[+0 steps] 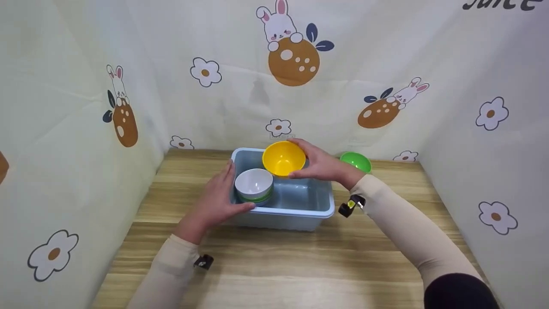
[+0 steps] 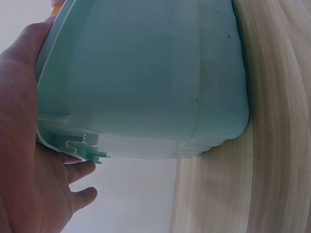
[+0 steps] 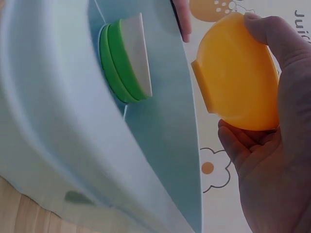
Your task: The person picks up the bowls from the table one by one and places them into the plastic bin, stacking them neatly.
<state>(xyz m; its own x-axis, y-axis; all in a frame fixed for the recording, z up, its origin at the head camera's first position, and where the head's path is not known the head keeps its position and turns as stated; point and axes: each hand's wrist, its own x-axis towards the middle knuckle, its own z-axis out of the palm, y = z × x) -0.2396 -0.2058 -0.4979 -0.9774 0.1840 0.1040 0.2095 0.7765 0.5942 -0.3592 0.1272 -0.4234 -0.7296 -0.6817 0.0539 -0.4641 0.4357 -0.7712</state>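
Note:
A yellow bowl (image 1: pixel 283 158) is held by my right hand (image 1: pixel 321 163) above the back of a light blue plastic tub (image 1: pixel 294 211). The thumb and fingers grip opposite sides of the bowl; in the right wrist view the bowl (image 3: pixel 238 73) is tilted on its side. Inside the tub at the left stands a nested stack, a white bowl (image 1: pixel 254 182) on top and green bowls (image 3: pixel 119 63) beneath. My left hand (image 1: pixel 218 197) rests against the tub's front left corner, fingers extended along the left side, thumb at the front rim. The left wrist view shows the tub's outer wall (image 2: pixel 131 73).
Behind my right wrist, a green bowl (image 1: pixel 356 161) stands on the wooden table (image 1: pixel 274 266) to the right of the tub. Cream fabric (image 1: pixel 227 107) printed with rabbits, oranges and flowers encloses the back and both sides.

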